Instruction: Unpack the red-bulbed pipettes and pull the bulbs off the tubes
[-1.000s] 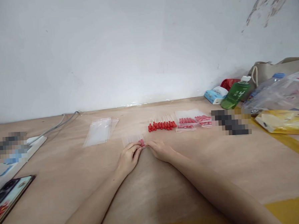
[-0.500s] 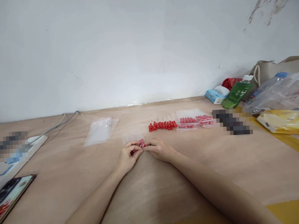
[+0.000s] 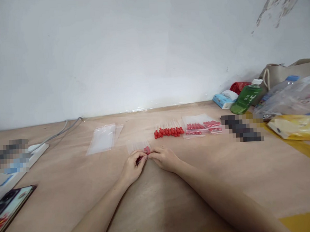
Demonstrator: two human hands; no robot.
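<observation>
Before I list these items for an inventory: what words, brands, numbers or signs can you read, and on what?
No text reads with certainty.
Green bottle: pale characters, too blurred to read.
Blue pack: white marks, too small to read.
Large plastic bag: a red marking, unreadable.
Held bag: no lettering visible.

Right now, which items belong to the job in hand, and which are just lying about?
Likely job:
- held bag
- loose red-ended pieces
- bags of red-ended pieces
- flat clear bags

Likely lying about:
- phone
- green bottle
- blue tissue pack
- yellow packet
</observation>
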